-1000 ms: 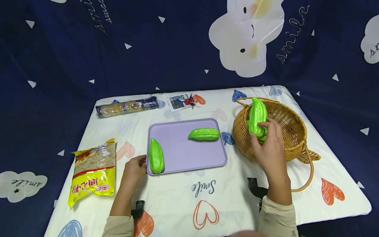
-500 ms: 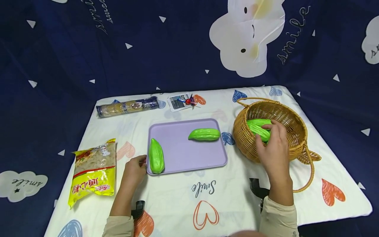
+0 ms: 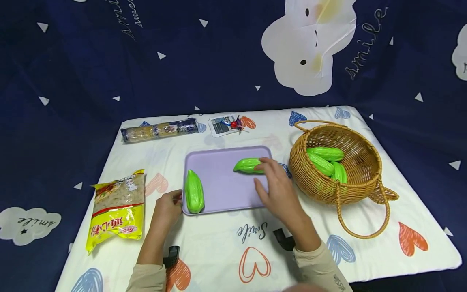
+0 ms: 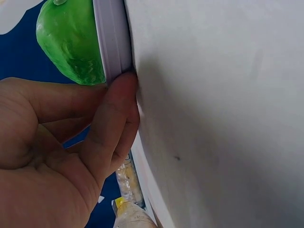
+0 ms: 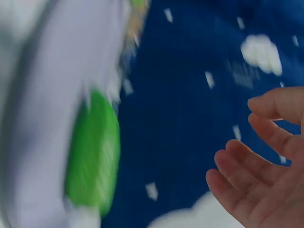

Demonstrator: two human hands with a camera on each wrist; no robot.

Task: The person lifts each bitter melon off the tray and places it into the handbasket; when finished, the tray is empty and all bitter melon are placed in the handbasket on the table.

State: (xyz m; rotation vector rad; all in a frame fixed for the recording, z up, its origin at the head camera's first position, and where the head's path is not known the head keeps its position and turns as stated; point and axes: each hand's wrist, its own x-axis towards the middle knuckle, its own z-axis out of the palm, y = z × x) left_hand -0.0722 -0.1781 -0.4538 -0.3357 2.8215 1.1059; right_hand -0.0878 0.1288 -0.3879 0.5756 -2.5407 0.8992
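My left hand [image 3: 166, 211] pinches the left rim of a lilac tray [image 3: 226, 190]; the left wrist view shows thumb and fingers at the rim [image 4: 114, 38]. Beside that rim, inside the tray, lies a green bitter melon [image 3: 194, 192]. A second bitter melon [image 3: 246, 165] lies at the tray's back right, its right end hidden by my right hand [image 3: 281, 192]. The right hand hovers over it with spread, slightly bent fingers; the right wrist view shows a gap between these fingers and the blurred melon [image 5: 97, 156]. Three more bitter melons [image 3: 326, 153] lie in a wicker basket [image 3: 317, 188].
The basket's handle [image 3: 365, 235] hangs down toward the front right. A yellow food bag [image 3: 118, 211] lies left of the tray. Behind the tray are a long noodle packet [image 3: 158, 130] and a small flat packet [image 3: 220, 126] with a red-and-blue item [image 3: 234, 124] on it.
My right hand lowered a bitter melon into the basket and let it go, then moved left over the tray's right-hand melon. My left hand has stayed at the tray's rim.
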